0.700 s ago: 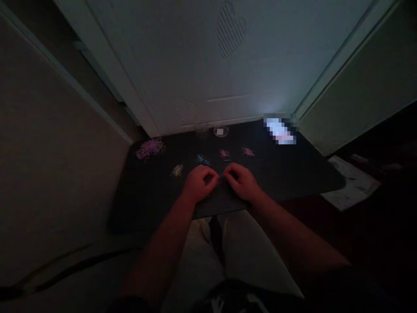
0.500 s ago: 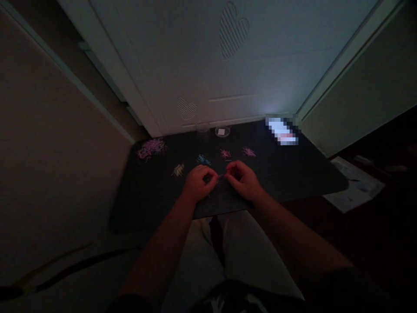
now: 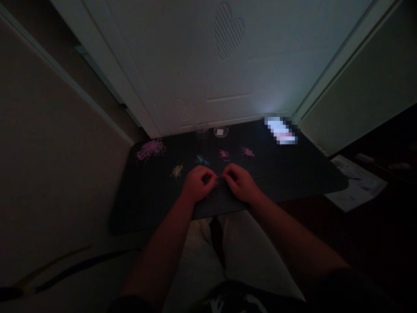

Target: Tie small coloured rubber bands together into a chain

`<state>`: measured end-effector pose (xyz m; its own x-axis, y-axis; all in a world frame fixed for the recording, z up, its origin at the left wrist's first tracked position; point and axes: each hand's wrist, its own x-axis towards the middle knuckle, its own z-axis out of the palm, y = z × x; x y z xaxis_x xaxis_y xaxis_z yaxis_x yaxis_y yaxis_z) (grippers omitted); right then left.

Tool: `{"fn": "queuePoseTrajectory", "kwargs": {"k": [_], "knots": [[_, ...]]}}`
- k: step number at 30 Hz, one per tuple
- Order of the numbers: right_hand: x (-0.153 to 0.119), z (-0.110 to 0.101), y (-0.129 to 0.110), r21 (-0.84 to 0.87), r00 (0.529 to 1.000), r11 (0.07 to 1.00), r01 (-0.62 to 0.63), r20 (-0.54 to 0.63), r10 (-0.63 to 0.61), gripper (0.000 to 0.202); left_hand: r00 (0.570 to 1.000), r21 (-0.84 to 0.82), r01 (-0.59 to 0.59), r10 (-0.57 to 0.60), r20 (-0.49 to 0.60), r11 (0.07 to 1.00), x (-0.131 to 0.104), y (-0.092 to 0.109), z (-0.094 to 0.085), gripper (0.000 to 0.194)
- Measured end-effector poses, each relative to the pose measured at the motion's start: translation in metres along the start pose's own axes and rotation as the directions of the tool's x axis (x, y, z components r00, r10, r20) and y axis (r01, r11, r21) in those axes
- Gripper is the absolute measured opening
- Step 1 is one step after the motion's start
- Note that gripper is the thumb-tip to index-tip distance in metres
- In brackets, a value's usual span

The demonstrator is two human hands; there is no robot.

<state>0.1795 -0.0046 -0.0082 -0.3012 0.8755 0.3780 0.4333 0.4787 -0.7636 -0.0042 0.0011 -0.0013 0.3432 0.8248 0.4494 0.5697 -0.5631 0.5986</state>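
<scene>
Over the near middle of the dark table [image 3: 286, 174], my left hand [image 3: 199, 184] and my right hand [image 3: 241, 183] face each other with fingertips a short gap apart. Both are closed in a pinch on a thin pale strand [image 3: 219, 176] that spans the gap; its exact kind is too dim to make out. Just beyond my left hand lies a small heap of blue strands [image 3: 202, 160], with a yellowish heap [image 3: 177, 171] to its left. Past my right hand are a pink heap [image 3: 224, 154] and another pink heap [image 3: 248, 152].
A larger mixed heap of pink and purple strands [image 3: 150, 150] lies at the far left. Along the back stand a clear container [image 3: 201, 130] and a round clear lid [image 3: 221, 132] with a white square. A lit phone [image 3: 282, 130] is at the back right, before a white door [image 3: 182, 56].
My right hand's raised fingers have come down a little, and its fingertips are slightly nearer my left hand. My left hand stays nearly in place. The heaps look unchanged.
</scene>
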Motion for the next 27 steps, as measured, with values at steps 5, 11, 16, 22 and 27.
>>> {"fn": "queuePoseTrajectory", "kwargs": {"k": [5,11,16,22,27], "knots": [[0.001,-0.001,-0.001,0.006,1.0,1.0,-0.022,-0.018,0.022,0.004,0.999,-0.005,0.04,-0.04,-0.034,0.999,0.0,0.0,0.0,0.01],[0.001,-0.002,-0.001,0.015,0.998,0.999,-0.052,-0.03,0.053,0.005,0.965,-0.013,0.155,-0.154,-0.212,0.988,-0.002,-0.008,-0.002,0.012],[0.001,-0.001,0.0,0.057,0.993,0.993,-0.106,-0.046,0.109,0.006,0.975,0.025,0.122,-0.115,-0.192,0.992,-0.002,-0.008,-0.003,0.01],[0.001,0.0,-0.001,-0.019,0.998,0.998,-0.057,0.015,0.058,0.004,0.998,0.05,-0.062,0.062,0.006,0.997,0.0,0.001,0.002,0.008],[0.001,-0.001,-0.002,-0.04,0.999,0.999,-0.033,0.041,0.035,0.004,1.0,0.054,0.012,-0.012,-0.007,0.998,0.0,0.0,0.001,0.008]]}}
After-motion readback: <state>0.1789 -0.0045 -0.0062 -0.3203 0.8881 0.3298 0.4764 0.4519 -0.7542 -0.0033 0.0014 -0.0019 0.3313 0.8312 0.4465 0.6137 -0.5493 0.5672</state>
